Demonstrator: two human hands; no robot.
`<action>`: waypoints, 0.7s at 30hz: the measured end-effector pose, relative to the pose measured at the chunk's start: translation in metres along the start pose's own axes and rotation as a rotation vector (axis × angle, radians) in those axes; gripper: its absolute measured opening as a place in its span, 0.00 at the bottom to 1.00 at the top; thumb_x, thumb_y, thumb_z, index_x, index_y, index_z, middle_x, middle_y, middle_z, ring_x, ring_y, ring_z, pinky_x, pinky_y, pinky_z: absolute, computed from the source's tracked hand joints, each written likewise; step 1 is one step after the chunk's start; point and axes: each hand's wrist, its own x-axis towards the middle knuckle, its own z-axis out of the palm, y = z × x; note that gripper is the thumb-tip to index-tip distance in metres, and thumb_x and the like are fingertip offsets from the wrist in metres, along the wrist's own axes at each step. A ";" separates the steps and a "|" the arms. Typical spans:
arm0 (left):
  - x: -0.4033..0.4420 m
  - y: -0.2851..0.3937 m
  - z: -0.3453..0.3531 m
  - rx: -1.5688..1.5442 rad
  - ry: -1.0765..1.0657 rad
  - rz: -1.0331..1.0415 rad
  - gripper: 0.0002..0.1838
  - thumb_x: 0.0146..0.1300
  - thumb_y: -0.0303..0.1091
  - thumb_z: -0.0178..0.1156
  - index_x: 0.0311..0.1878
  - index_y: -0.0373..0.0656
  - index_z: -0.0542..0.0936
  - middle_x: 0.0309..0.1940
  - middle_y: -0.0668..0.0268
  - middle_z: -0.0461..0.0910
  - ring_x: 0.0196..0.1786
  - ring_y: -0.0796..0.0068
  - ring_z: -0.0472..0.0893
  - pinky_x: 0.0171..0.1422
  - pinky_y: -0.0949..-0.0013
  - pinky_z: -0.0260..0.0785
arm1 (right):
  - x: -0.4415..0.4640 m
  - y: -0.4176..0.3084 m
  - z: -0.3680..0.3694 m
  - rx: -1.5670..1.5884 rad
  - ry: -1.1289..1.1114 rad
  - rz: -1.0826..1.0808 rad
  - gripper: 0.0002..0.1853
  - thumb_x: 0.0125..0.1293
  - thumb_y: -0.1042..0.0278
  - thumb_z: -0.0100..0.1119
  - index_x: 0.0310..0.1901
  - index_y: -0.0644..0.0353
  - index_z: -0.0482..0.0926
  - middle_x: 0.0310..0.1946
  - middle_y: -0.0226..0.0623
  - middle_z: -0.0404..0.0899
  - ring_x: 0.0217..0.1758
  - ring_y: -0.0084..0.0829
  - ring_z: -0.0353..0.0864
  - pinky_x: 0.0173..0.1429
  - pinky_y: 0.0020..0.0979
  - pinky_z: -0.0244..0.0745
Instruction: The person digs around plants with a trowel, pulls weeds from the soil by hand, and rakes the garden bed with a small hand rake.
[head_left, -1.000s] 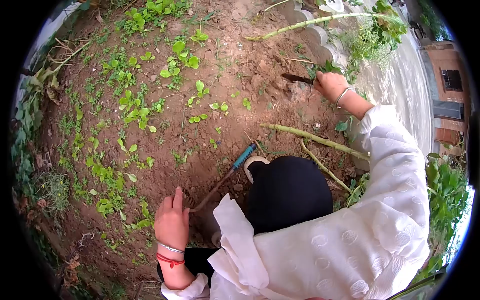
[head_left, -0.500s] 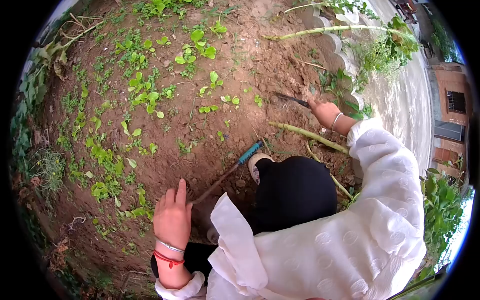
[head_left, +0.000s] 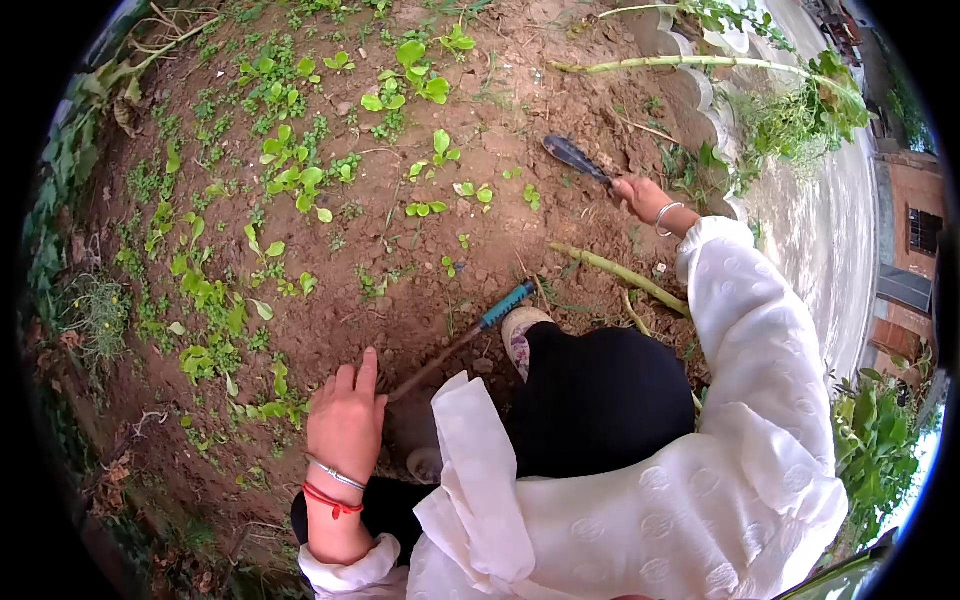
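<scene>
My right hand (head_left: 645,197) is wrapped round the handle end of a small trowel (head_left: 575,157). Its dark, spoon-like blade points up and left over the bare soil, beyond the nearest seedlings (head_left: 531,196). My left hand (head_left: 346,415) is open, back upward, with its fingers stretched out over the soil near my knee; whether it presses on the ground I cannot tell. Beside it lies a long thin tool with a teal handle (head_left: 506,305) and a brownish shaft. The handle rests by my shoe (head_left: 519,335), and the working end is hidden.
Green seedlings (head_left: 300,182) and small weeds grow across the left and far soil. A thick pale stalk (head_left: 625,274) lies right of my shoe, and another long stalk (head_left: 690,62) crosses the scalloped edging (head_left: 704,92). Beyond runs a pale paved strip (head_left: 800,220).
My right hand has moved up a little with the trowel, whose blade has turned from edge-on to show its broad face. The left hand stays almost in place.
</scene>
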 end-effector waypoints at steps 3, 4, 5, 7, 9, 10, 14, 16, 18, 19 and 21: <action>-0.001 -0.005 0.001 0.001 0.009 -0.024 0.30 0.53 0.34 0.65 0.62 0.42 0.72 0.40 0.60 0.75 0.42 0.59 0.78 0.49 0.61 0.71 | -0.019 0.014 -0.004 -0.365 0.110 0.002 0.21 0.73 0.49 0.43 0.43 0.60 0.76 0.28 0.55 0.78 0.34 0.59 0.77 0.41 0.49 0.71; -0.004 -0.005 0.001 -0.004 0.005 -0.031 0.30 0.53 0.34 0.65 0.62 0.42 0.72 0.40 0.60 0.75 0.43 0.59 0.78 0.49 0.61 0.71 | -0.026 0.018 -0.007 -0.367 0.105 -0.002 0.21 0.73 0.48 0.43 0.43 0.60 0.76 0.28 0.55 0.78 0.35 0.58 0.77 0.41 0.49 0.71; -0.004 -0.005 0.001 -0.008 0.016 -0.030 0.30 0.54 0.33 0.65 0.62 0.42 0.72 0.40 0.60 0.75 0.43 0.59 0.78 0.49 0.61 0.72 | -0.032 0.014 -0.009 -0.376 0.089 -0.008 0.20 0.73 0.49 0.45 0.44 0.60 0.75 0.27 0.55 0.78 0.34 0.57 0.78 0.41 0.48 0.72; -0.006 -0.005 0.001 -0.005 0.023 -0.014 0.30 0.54 0.33 0.65 0.62 0.42 0.71 0.40 0.59 0.75 0.43 0.59 0.78 0.49 0.60 0.72 | -0.045 0.004 -0.020 -0.401 0.055 -0.018 0.19 0.72 0.51 0.47 0.44 0.61 0.74 0.26 0.54 0.78 0.33 0.54 0.78 0.40 0.46 0.73; -0.007 -0.004 0.002 -0.011 0.025 0.001 0.31 0.54 0.33 0.65 0.63 0.42 0.71 0.40 0.59 0.75 0.43 0.59 0.78 0.50 0.60 0.72 | -0.055 -0.027 -0.026 -0.261 0.105 -0.045 0.19 0.70 0.51 0.50 0.43 0.62 0.75 0.26 0.52 0.78 0.33 0.53 0.79 0.40 0.44 0.73; -0.006 -0.003 0.000 -0.015 0.024 0.008 0.31 0.54 0.33 0.65 0.63 0.41 0.71 0.40 0.59 0.75 0.43 0.59 0.78 0.50 0.60 0.72 | -0.056 -0.040 -0.024 -0.190 0.129 -0.058 0.19 0.69 0.51 0.52 0.42 0.62 0.75 0.25 0.52 0.79 0.33 0.53 0.80 0.40 0.44 0.74; -0.007 -0.002 0.001 0.005 0.021 0.018 0.31 0.54 0.33 0.65 0.63 0.41 0.70 0.40 0.59 0.75 0.44 0.59 0.77 0.50 0.60 0.71 | -0.044 -0.077 -0.020 0.042 0.207 -0.331 0.14 0.68 0.61 0.55 0.49 0.61 0.76 0.26 0.46 0.80 0.32 0.45 0.82 0.39 0.39 0.74; -0.009 -0.001 -0.002 -0.004 0.025 0.003 0.31 0.54 0.33 0.65 0.63 0.41 0.70 0.40 0.59 0.75 0.44 0.59 0.77 0.50 0.60 0.71 | -0.038 -0.098 -0.030 -0.022 0.140 -0.337 0.16 0.67 0.61 0.55 0.50 0.62 0.77 0.24 0.46 0.80 0.33 0.44 0.82 0.40 0.38 0.74; -0.013 0.001 -0.007 -0.002 0.040 -0.020 0.31 0.54 0.32 0.65 0.63 0.42 0.70 0.41 0.59 0.75 0.44 0.59 0.78 0.49 0.60 0.71 | -0.035 -0.126 -0.041 -0.090 0.070 -0.257 0.16 0.67 0.61 0.55 0.50 0.63 0.78 0.24 0.48 0.79 0.33 0.43 0.83 0.40 0.38 0.75; -0.014 0.004 -0.011 0.006 0.050 -0.031 0.32 0.53 0.31 0.66 0.63 0.42 0.70 0.42 0.59 0.75 0.43 0.58 0.78 0.49 0.60 0.72 | -0.035 -0.143 -0.047 -0.125 0.036 -0.169 0.16 0.66 0.61 0.55 0.49 0.63 0.79 0.24 0.49 0.79 0.33 0.43 0.83 0.41 0.38 0.75; -0.017 0.008 -0.015 0.007 0.069 -0.038 0.32 0.52 0.30 0.66 0.64 0.43 0.70 0.43 0.59 0.76 0.43 0.58 0.78 0.48 0.61 0.72 | -0.029 -0.165 -0.057 -0.220 -0.046 -0.068 0.17 0.66 0.59 0.54 0.46 0.65 0.80 0.20 0.51 0.78 0.30 0.43 0.82 0.40 0.38 0.76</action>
